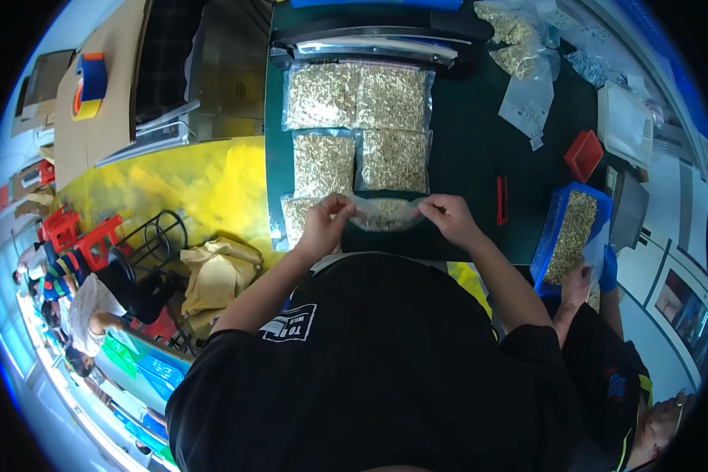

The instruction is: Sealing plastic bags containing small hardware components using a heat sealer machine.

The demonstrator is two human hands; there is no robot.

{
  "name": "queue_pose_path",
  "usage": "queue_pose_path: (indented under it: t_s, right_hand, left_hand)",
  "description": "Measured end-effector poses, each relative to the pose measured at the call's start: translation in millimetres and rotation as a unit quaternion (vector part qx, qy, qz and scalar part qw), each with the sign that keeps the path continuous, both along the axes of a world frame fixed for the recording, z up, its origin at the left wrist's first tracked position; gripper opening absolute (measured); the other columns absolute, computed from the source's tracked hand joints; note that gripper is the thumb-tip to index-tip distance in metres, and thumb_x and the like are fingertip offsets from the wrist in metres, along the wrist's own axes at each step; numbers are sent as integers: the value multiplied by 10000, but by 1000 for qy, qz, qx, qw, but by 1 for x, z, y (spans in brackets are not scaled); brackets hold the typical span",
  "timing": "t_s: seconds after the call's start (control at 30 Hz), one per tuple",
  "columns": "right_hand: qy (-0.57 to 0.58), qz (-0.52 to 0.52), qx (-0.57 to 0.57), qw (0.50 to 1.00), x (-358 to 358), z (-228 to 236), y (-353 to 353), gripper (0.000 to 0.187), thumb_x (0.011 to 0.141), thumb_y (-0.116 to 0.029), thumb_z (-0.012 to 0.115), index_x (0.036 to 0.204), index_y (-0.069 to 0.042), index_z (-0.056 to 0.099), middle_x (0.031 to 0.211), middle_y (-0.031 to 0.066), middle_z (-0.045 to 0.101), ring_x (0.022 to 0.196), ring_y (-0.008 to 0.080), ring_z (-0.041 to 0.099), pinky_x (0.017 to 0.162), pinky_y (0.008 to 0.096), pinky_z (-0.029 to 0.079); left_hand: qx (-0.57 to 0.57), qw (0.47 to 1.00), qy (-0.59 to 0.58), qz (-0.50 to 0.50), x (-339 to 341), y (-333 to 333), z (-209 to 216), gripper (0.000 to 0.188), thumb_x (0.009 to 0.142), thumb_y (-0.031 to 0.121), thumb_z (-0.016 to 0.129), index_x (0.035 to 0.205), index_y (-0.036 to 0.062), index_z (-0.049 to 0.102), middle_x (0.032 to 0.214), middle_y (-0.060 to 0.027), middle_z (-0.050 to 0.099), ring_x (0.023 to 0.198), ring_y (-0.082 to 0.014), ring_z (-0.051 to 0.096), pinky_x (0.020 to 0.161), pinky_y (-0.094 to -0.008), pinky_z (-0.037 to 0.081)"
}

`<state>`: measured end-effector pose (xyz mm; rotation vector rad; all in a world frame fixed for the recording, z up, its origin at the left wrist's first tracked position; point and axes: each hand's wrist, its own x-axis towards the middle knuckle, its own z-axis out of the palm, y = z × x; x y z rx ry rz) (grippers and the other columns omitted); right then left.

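Observation:
Between my hands, near the table's front edge, is a clear plastic bag (387, 212) of small tan and metallic-looking pieces. My left hand (327, 223) pinches its left corner, and my right hand (452, 220) pinches its right corner. Ahead of it lie several flat, filled clear bags in two columns, such as the near right bag (395, 160) and the far left bag (321, 94). Another filled bag (297, 219) lies partly hidden behind my left hand and forearm. What the small pieces are, I cannot make out.
A black sealer-like bar (385, 35) spans the table's far side. To the right are a red tool (501, 200), a red bin (584, 156) and a blue tray (604, 206) of the same pieces. A co-worker's hand (576, 285) is at that tray. Red stools (98, 242) stand left.

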<state>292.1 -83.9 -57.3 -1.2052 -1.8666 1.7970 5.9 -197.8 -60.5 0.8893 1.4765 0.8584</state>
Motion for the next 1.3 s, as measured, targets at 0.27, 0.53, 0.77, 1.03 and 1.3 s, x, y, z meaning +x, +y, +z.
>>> queue_pose_path:
  t_s: [0.27,0.53,0.77,1.03,1.3]
  right_hand:
    - [-171,-56,54,982,7,-109,-38,267,975,-282,642,911,-52,764,777,134,720,715,284,708,647,396,523]
    - [-249,-28,139,958,0,-89,-27,280,972,-284,659,866,-36,733,706,131,682,656,286,689,610,383,510]
    - [-197,-114,86,970,41,-73,-22,256,972,-250,651,861,-31,723,716,122,700,671,274,705,634,373,530]
    - [-174,-178,84,965,73,-53,3,252,1003,-231,646,921,-5,723,730,70,702,691,150,690,650,293,518]
    - [-178,-363,339,849,115,-46,175,230,976,-281,674,1028,-63,723,799,95,701,765,259,701,710,365,554]
  left_hand:
    - [16,935,345,-84,23,1,-76,226,934,228,693,1035,29,656,952,-158,722,839,-385,693,695,-445,552]
    - [354,776,349,-387,64,-28,-72,527,1014,398,555,1427,73,515,1506,-119,503,1390,-305,476,1121,-472,395]
    - [256,771,385,-437,80,0,-65,705,1012,497,499,1559,70,375,1648,-132,325,1543,-297,261,1256,-504,188]
    - [247,741,379,-496,72,-10,-61,675,1002,517,496,1546,126,417,1645,-134,334,1543,-303,261,1256,-516,171]
    - [178,896,164,-372,64,20,-40,324,975,259,646,1247,87,680,1340,-178,622,1277,-367,577,1067,-464,470]
